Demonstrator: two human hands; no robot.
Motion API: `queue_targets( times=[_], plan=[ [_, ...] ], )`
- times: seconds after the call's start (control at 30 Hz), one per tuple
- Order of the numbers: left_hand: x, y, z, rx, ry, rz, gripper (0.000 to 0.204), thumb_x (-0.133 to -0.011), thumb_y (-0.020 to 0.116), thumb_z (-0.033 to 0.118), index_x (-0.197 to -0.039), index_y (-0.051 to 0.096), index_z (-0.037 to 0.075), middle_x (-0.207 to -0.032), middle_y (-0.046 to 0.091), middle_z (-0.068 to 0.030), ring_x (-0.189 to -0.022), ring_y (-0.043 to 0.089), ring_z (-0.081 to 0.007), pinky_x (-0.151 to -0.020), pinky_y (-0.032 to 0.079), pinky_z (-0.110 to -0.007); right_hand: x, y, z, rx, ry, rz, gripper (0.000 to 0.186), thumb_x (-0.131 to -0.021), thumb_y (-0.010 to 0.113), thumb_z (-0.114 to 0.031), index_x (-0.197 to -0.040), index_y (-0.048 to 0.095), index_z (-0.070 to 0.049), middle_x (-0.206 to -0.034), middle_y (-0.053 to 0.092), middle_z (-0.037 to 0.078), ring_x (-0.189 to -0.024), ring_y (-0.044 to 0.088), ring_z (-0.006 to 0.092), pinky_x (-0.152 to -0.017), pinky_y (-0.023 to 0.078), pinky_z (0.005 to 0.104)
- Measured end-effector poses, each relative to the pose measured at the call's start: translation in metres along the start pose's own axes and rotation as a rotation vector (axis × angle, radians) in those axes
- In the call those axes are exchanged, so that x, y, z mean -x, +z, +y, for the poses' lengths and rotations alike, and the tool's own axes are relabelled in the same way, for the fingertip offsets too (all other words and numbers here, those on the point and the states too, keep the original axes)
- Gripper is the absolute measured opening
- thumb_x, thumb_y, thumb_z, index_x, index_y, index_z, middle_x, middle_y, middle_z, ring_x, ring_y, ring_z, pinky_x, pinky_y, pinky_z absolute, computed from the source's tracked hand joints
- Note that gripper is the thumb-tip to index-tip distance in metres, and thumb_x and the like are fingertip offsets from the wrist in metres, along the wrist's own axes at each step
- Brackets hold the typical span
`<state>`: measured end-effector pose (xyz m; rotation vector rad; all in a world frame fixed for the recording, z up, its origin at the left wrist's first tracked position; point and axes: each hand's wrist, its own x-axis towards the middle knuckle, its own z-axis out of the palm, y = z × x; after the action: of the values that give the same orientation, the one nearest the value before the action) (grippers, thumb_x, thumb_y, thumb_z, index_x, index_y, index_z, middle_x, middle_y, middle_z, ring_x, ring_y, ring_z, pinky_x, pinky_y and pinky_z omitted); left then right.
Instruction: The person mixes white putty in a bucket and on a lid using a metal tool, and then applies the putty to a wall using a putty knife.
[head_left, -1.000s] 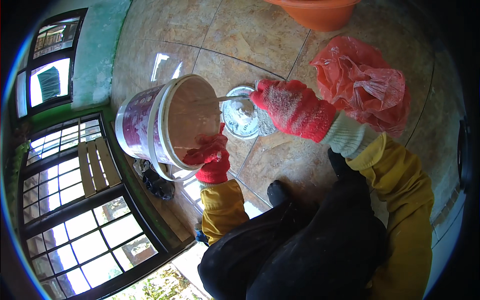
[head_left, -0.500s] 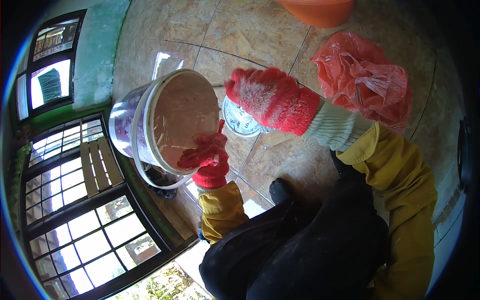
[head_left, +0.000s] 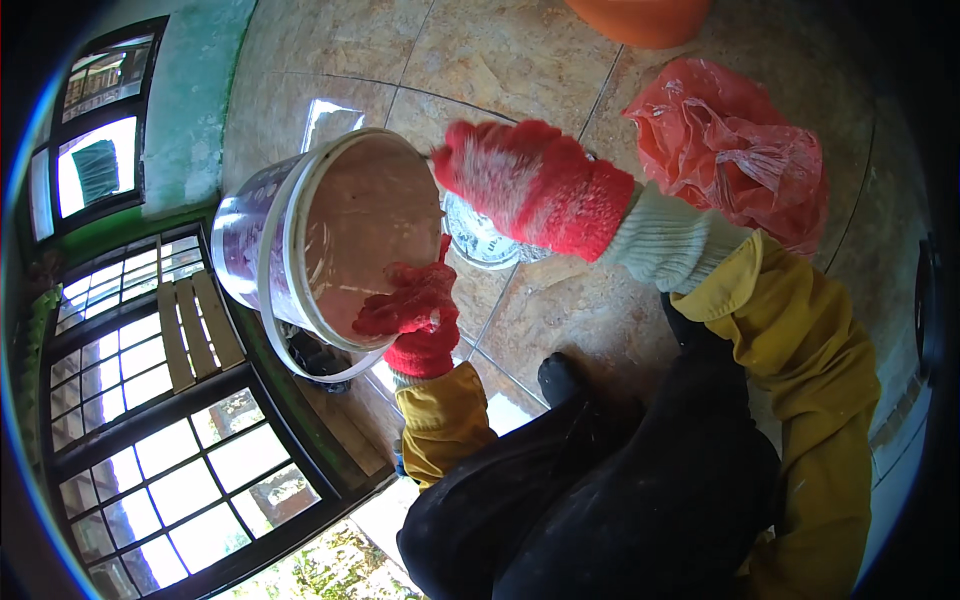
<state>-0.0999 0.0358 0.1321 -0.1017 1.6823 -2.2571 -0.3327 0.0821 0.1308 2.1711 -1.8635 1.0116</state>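
Observation:
A white and purple paint bucket (head_left: 256, 225) is tipped on its side, its pinkish-brown inside facing me and its white handle hanging below. My left hand (head_left: 418, 315), in a red-coated glove, grips the bucket's near rim with the fingers reaching inside. My right hand (head_left: 535, 185), in a matching glove whitened with powder or paint, is close to the rim on the right. Its fingers are curled, and whatever they hold is hidden. Partly covered by that hand, a round whitish lid-like thing (head_left: 476, 238) with dark print is on the tiles.
A crumpled red plastic bag (head_left: 735, 150) lies on the tiled floor (head_left: 490, 50) to the right. An orange tub (head_left: 645, 22) stands at the far edge. Windows (head_left: 195, 455) and a slatted wooden piece (head_left: 200, 330) are on the left. My knees are below my hands.
My right hand has shifted slightly up and left, closer to the bucket's rim. The bucket has moved slightly up and left, with my left hand still on its rim.

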Motion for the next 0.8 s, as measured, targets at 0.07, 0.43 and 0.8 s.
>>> queue_targets(
  times=[0.07,0.43,0.8],
  plan=[
    [0.012,0.010,0.007,-0.022,0.043,0.032,0.017,-0.088,0.048,0.014,-0.086,0.045,-0.003,-0.057,0.056,-0.0216,-0.045,0.058,-0.0328,-0.048,0.054,-0.048,0.002,-0.008,-0.011,0.030,-0.042,-0.189,0.032,-0.070,0.062,-0.015,-0.100,0.052,-0.008,-0.091,0.052,0.009,-0.070,0.061,0.0234,-0.052,0.049,0.0343],
    [0.015,0.002,0.012,0.014,0.052,-0.071,0.016,-0.083,0.051,0.010,-0.084,0.046,-0.006,-0.054,0.055,-0.0240,-0.046,0.058,-0.0368,-0.049,0.054,-0.053,-0.024,-0.004,-0.015,0.007,-0.023,0.137,0.021,-0.070,0.061,-0.020,-0.085,0.055,-0.007,-0.078,0.051,0.007,-0.060,0.060,0.0217,-0.044,0.046,0.0343],
    [0.024,0.011,0.013,-0.204,0.043,-0.015,0.015,-0.084,0.051,0.010,-0.086,0.048,-0.004,-0.055,0.055,-0.0220,-0.050,0.060,-0.0360,-0.052,0.055,-0.048,-0.023,0.001,-0.013,0.066,-0.153,0.169,0.035,-0.060,0.067,-0.016,-0.091,0.055,-0.004,-0.075,0.053,0.010,-0.061,0.060,0.0232,-0.047,0.047,0.0350]
  ],
)
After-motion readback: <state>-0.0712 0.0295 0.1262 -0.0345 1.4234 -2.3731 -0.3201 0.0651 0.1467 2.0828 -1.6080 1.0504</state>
